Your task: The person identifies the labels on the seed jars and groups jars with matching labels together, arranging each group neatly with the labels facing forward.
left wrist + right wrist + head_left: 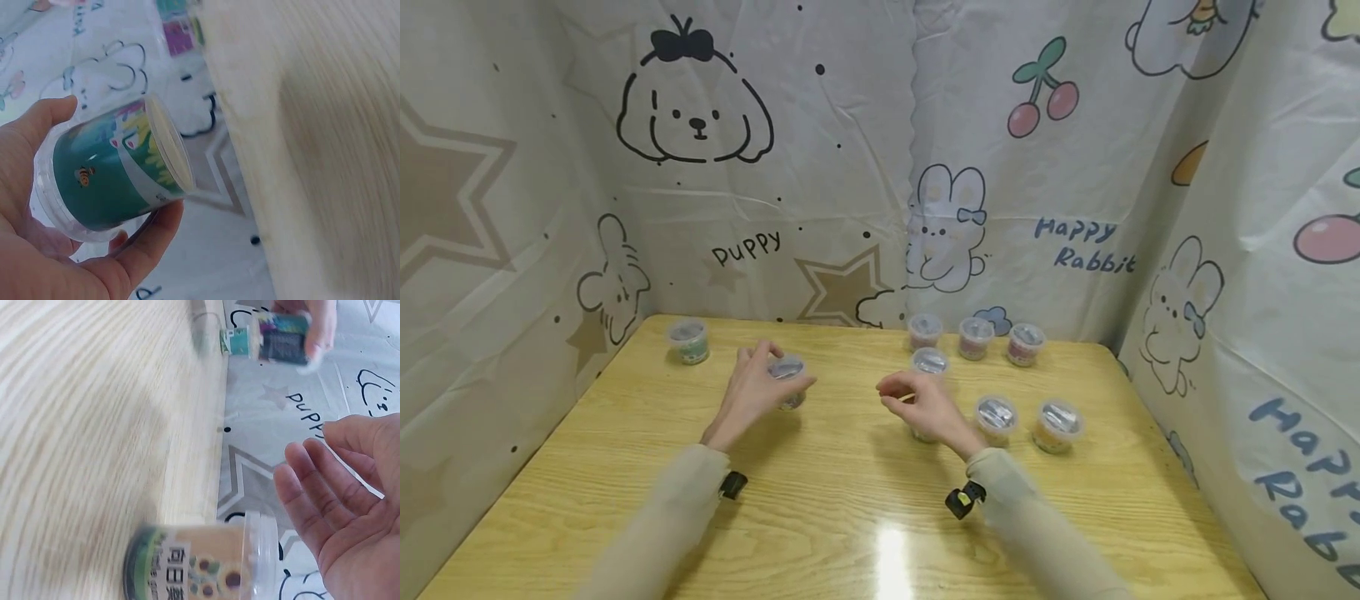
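My left hand (751,390) grips a small clear-lidded tub (787,367) by its lid end, thumb on one side and fingers on the other. In the left wrist view the tub (109,169) has a teal label with a bee, and its pale base faces the table. My right hand (931,410) holds nothing; its fingers (322,487) are loosely bent in the right wrist view. Just beside that hand stands a tub with a sunflower label (203,565). Another lidded tub (931,360) stands behind the hand, and one in front of it is mostly hidden by it.
A green tub (689,342) stands at the table's back left. Three pinkish tubs (975,338) line the back right edge. Two yellowish tubs (1057,427) stand right of my right hand. A printed cloth (842,192) hangs around the wooden table (842,517).
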The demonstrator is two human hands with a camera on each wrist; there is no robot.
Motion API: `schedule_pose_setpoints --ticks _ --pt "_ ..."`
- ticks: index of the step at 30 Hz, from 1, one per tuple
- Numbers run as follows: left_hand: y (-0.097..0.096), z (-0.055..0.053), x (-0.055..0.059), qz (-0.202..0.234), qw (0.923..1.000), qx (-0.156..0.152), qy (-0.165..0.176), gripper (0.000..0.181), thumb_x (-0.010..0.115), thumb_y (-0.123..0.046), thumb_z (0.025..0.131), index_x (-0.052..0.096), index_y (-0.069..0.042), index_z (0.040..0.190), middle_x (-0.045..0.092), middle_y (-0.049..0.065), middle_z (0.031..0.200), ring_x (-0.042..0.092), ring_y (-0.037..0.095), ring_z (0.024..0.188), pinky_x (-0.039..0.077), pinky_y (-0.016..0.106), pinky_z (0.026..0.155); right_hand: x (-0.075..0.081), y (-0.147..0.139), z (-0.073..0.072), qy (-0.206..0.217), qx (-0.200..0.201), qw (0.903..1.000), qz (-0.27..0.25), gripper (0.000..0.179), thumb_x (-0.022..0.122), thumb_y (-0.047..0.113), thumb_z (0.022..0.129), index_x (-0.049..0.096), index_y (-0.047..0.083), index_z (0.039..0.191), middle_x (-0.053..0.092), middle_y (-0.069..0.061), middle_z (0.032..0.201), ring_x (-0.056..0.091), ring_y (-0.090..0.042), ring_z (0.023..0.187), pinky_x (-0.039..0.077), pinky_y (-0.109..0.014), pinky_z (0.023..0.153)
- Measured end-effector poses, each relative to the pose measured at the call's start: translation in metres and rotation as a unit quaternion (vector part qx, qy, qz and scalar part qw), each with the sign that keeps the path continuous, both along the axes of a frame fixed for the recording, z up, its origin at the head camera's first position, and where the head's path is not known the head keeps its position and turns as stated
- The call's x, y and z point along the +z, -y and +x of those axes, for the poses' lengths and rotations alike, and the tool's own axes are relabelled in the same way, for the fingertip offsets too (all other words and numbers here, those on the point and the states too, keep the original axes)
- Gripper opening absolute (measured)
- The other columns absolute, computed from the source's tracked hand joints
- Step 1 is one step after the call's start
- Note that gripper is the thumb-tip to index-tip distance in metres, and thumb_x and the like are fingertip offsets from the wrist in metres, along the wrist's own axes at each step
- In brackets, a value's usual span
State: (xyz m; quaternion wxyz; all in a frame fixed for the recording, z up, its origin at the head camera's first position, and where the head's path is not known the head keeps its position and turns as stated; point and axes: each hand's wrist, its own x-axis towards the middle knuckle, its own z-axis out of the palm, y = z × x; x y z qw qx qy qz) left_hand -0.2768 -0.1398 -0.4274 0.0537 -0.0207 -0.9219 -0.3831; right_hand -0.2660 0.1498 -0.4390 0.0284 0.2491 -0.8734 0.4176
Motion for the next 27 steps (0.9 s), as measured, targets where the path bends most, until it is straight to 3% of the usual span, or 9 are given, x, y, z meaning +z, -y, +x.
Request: schedule_pose_setpoints --ticks 4,8,13,19,27 --pt "-0.016 -0.001 0.004 0.009 0.9999 -0.013 0.003 0.071 0.074 -0.066 0.074 0.047 -0.017 0.117 0.043 0.016 0.121 0.049 0.031 0.098 0.044 0.037 0.074 -0.003 0.009 -0.001 0.009 0.005 0.9999 -0.003 0.023 0.067 0.013 0.094 0.069 0.013 0.117 0.070 -0.005 0.114 0.068 -0.017 0.097 0.057 -0.026 0.079" --pt "-0.028 -0.001 0.008 0.012 0.9996 -0.026 -0.004 0.070 0.075 -0.065 0.073 0.047 -0.017 0.116 0.043 0.014 0.119 0.048 0.029 0.097 0.043 0.036 0.074 -0.009 0.018 -0.003 0.002 0.014 0.9998 -0.015 0.039 0.070 0.011 0.091 0.062 0.012 0.129 0.066 -0.012 0.123 0.069 -0.022 0.100 0.058 -0.027 0.080" --pt "-0.042 0.002 0.013 0.023 0.9985 -0.047 -0.017 0.067 0.077 -0.063 0.073 0.049 -0.017 0.114 0.045 0.013 0.115 0.048 0.029 0.095 0.044 0.035 0.070 -0.013 0.029 -0.004 -0.005 0.018 0.9983 -0.055 0.066 0.076 0.013 0.086 0.046 0.019 0.145 0.061 -0.017 0.130 0.067 -0.027 0.108 0.058 -0.028 0.083" --pt "-0.056 0.003 0.014 0.029 0.9980 -0.054 -0.017 0.076 0.075 -0.073 0.067 0.050 -0.017 0.112 0.047 0.011 0.113 0.048 0.027 0.096 0.042 0.032 0.070 -0.013 0.044 0.000 0.012 0.020 0.9922 -0.122 0.077 0.080 0.016 0.083 0.041 0.019 0.148 0.060 -0.012 0.135 0.064 -0.027 0.115 0.057 -0.028 0.085" --pt "-0.073 0.004 0.011 0.014 0.9974 -0.058 -0.040 0.074 0.069 -0.077 0.070 0.051 -0.016 0.108 0.047 0.012 0.116 0.049 0.026 0.094 0.041 0.032 0.070 -0.017 0.054 0.004 -0.007 -0.034 0.9915 -0.125 0.084 0.082 0.021 0.081 0.036 0.011 0.150 0.064 -0.014 0.128 0.068 -0.031 0.109 0.058 -0.027 0.082"
